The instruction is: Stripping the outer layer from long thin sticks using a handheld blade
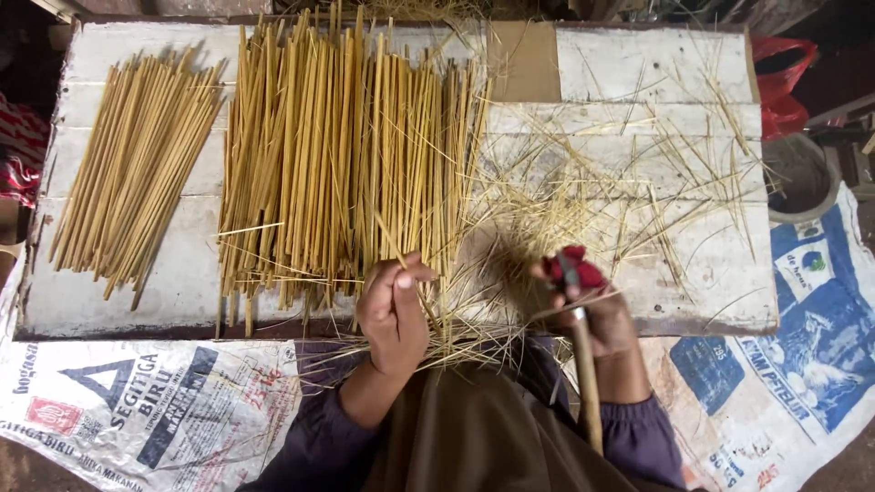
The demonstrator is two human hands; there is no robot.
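At near centre of the bench (638, 55): left hand (394, 314), grip pinched on one straw stalk (394, 248); right hand (597, 305), grip clamped on a red-handled knife (572, 271) and a wooden stick (588, 387). Far of the left hand: broad pile of stalks (346, 155), apparently awaiting work. Far left: tidy bundle (137, 173), seemingly finished, smaller. Right: loose shavings (629, 182). Beyond: printed sacks (137, 410), grey pot (802, 178). Judged under half done.

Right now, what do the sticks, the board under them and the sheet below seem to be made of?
Sticks: likely dry straw or split bamboo, matte yellow, fibrous shavings around them. Board: wood planks, worn white paint, seams showing. Sheet: probably woven plastic sacking, printed, creased.
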